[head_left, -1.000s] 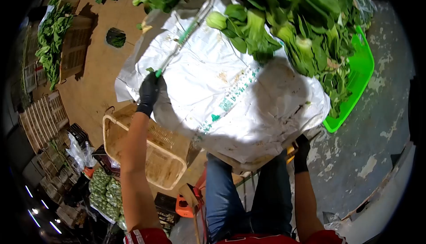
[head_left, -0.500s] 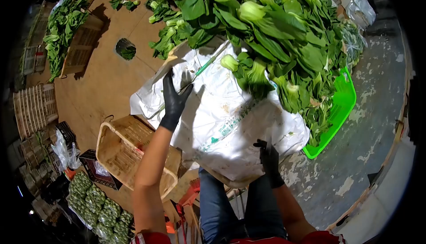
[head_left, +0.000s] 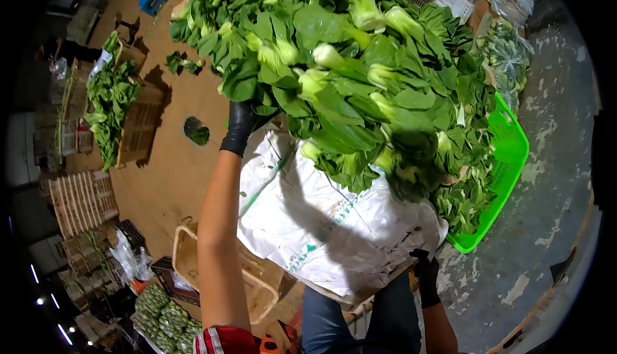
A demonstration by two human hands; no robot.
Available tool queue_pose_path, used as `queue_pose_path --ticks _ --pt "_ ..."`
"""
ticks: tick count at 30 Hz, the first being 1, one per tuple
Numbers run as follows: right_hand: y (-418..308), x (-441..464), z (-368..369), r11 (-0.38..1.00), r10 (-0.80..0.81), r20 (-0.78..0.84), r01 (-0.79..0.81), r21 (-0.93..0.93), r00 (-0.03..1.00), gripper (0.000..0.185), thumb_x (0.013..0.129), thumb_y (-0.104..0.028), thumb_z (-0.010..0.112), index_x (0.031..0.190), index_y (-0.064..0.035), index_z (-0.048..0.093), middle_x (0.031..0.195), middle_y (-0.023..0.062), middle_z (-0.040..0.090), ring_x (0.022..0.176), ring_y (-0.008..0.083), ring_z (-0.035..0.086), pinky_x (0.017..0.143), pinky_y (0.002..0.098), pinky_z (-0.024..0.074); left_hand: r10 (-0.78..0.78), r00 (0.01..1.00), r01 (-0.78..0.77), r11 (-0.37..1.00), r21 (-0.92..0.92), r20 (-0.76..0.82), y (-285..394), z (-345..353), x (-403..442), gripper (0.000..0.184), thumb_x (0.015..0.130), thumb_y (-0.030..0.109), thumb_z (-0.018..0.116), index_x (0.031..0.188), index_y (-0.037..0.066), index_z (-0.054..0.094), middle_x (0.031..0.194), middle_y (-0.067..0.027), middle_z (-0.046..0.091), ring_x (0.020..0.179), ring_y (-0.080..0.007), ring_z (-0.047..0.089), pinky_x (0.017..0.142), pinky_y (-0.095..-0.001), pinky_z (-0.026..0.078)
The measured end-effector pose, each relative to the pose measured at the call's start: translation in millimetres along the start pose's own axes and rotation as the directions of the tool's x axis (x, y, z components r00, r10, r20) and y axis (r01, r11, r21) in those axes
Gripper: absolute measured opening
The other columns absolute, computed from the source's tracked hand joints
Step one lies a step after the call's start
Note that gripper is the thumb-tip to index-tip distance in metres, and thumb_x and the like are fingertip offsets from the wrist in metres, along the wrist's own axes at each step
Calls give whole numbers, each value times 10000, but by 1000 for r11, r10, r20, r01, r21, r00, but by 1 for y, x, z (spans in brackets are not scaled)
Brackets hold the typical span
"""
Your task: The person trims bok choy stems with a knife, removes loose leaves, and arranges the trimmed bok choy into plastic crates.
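Observation:
A big heap of green bok choy (head_left: 385, 97) covers the far half of the work surface. My left hand (head_left: 241, 126), in a black glove, reaches into the heap's near left side, its fingers hidden under the leaves. In front of the heap lies a white plastic sack (head_left: 302, 219) with green print and a green stripe. By the sack's near right corner is my right hand (head_left: 427, 280), also black-gloved, low beside my leg. Its fingers look curled in; whatever they may hold is too dark to make out.
A bright green plastic basket (head_left: 511, 154) stands right of the heap, with leaves at its edge. A tan crate (head_left: 257, 290) sits on the floor at lower left, near bagged greens (head_left: 160, 315). Leafy greens (head_left: 112, 109) fill crates farther left. A blue stool (head_left: 153, 0) stands far back.
My left hand has gone from above the white sack forward into the bok choy. My right hand has moved right and down, off the sack's middle. The view has shifted.

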State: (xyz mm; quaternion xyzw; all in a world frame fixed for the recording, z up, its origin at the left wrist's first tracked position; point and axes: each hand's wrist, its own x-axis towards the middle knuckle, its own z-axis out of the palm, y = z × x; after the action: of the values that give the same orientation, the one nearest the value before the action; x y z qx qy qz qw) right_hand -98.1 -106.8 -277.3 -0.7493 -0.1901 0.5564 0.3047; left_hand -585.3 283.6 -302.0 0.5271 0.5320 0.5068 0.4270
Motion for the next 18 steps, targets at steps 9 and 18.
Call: queue_pose_path --ticks 9,18 --pt "5 7 -8 987 135 -13 -134 93 991 191 868 -129 490 962 -10 607 840 110 669 396 61 402 364 214 321 -155 960 8 847 531 234 167 -25 86 330 734 78 678 1034 -24 583 926 -90 647 756 -149 628 667 -286 517" --pt "20 16 -25 979 108 -70 -94 183 992 228 805 -131 531 981 -7 607 760 94 657 408 79 445 368 217 335 -166 986 164 960 229 -8 232 -41 194 718 808 403 622 1364 142 250 1341 -154 359 1216 -249 386 839 -449 464"
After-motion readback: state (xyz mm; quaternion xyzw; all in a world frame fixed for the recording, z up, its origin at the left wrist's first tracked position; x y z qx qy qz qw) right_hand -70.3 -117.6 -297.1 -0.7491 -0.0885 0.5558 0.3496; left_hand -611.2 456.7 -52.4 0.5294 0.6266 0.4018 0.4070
